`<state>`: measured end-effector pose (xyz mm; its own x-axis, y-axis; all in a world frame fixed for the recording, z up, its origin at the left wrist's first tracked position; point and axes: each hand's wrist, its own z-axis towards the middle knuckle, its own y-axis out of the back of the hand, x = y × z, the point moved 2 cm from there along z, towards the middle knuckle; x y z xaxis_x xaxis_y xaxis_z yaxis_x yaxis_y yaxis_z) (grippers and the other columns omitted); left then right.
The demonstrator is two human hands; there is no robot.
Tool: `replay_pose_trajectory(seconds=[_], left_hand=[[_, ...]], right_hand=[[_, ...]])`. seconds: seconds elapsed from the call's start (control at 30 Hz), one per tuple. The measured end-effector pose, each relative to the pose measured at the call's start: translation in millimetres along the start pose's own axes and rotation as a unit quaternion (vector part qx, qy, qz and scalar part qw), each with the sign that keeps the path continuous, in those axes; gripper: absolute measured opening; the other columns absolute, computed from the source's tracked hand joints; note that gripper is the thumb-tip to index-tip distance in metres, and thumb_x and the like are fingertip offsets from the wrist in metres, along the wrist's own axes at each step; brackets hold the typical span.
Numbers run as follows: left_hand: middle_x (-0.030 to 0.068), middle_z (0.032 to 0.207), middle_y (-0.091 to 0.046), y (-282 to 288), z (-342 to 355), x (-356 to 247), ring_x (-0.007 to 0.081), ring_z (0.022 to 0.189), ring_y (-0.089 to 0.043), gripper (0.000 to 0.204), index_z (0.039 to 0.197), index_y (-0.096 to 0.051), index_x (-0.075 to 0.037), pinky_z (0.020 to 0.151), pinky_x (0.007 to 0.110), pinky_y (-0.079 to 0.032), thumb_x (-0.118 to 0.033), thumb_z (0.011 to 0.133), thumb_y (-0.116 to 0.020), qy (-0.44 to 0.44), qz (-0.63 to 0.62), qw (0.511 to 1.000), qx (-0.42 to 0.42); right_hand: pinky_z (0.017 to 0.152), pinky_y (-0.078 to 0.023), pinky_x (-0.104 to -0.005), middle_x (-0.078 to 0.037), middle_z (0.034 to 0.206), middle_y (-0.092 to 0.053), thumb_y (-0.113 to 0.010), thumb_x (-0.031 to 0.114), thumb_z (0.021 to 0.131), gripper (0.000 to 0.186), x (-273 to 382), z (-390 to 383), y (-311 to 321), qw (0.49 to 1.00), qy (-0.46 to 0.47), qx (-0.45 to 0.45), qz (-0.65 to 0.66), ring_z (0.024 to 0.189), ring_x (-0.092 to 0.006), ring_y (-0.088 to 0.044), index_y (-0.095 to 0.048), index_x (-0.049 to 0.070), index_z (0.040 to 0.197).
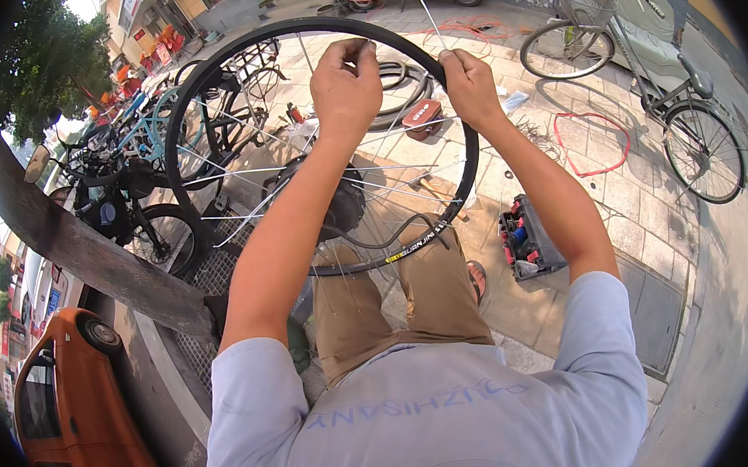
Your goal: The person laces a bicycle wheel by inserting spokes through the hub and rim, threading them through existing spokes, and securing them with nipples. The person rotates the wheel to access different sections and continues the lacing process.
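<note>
A black bicycle wheel rim (177,130) stands tilted before me, its lower part by my knees. Silvery spokes (392,189) run to a dark, bulky hub (336,203), and some hang loose. My left hand (347,91) is closed in a pinch inside the top of the rim; what its fingertips hold is too small to make out. At the rim's upper right, my right hand (473,89) is closed around a thin metal rod (427,11) that points up and away. A black cable (366,245) trails from the hub across the lower rim.
An open toolbox (528,237) and a reddish box (422,119) lie on the paving, with black tyres or tubes (392,76) and a red loop (626,139) farther off. Parked bicycles (689,112) stand right; more crowd the left beside a leaning trunk (85,243).
</note>
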<state>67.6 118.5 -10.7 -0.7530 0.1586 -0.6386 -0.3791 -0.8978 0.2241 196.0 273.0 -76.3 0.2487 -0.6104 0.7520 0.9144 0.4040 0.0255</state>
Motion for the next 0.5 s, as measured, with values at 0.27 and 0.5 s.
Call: replay_pose_trajectory(seconds=[0.27,0.5], left_hand=[[0.0156,0.102,-0.070,10,-26,-10,0.0312,0.087,-0.071,0.027,0.120,-0.063,0.000,0.073,0.040,-0.057,-0.011,0.096,-0.064,-0.192,0.118,0.974,0.015],[0.0113,0.116,-0.063,53,-20,-34,0.0300,0.107,-0.066,0.037,0.125,-0.062,-0.005,0.082,0.042,-0.055,-0.006,0.088,-0.061,-0.378,0.369,0.848,0.050]], right_hand=[[0.060,-0.040,-0.0325,-0.004,0.064,-0.048,-0.051,0.027,0.104,0.037,6,-11,7,1.000,0.011,0.006,0.017,0.064,-0.0125,-0.044,-0.057,-0.001,0.081],[0.062,-0.042,-0.0334,-0.006,0.064,-0.048,-0.052,0.027,0.104,0.038,36,-11,11,0.999,0.019,0.025,0.019,0.065,-0.0134,-0.044,-0.056,-0.002,0.080]])
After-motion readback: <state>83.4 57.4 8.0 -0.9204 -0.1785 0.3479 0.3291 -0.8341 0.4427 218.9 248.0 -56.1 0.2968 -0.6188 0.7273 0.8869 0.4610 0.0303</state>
